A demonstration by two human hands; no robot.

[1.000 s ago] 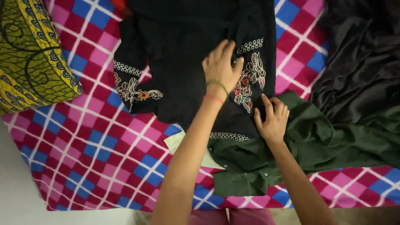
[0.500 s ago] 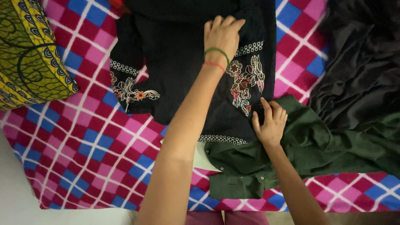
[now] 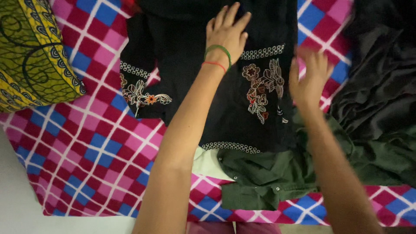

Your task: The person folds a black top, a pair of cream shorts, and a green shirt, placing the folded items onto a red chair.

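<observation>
A black embroidered garment (image 3: pixel 208 82) lies spread on a bed covered by a checked sheet (image 3: pixel 86 147) of pink, magenta and blue squares with white lines. The garment sits at the upper middle of the view, its lower hem edged with a white looped trim just above a dark green shirt (image 3: pixel 268 173), which it partly overlaps. A floral motif in red, white and orange shows on the garment's right panel, and a similar motif with white trim marks the sleeve end on its left side.

The left hand (image 3: pixel 226 32) lies flat on the black garment near its top, palm down, fingers straight and close together, pressing on the cloth rather than gripping it. 2 thin bands, 1 green and 1 red, circle that wrist (image 3: pixel 215 56). The forearm stretches across the garment from the lower edge of the view.

The right hand (image 3: pixel 308 78) is blurred by motion at the garment's right edge, over the border between black cloth and checked sheet. Its fingers look spread and open, holding nothing; whether it touches the cloth cannot be told.

The green shirt has small pale snap buttons along its placket, and a pale cloth (image 3: pixel 208 162) peeks out beside it under the black hem. A dark satin fabric (image 3: pixel 381 78) lies rumpled at the right. A yellow and green patterned cushion (image 3: pixel 30 52) sits at the upper left.
</observation>
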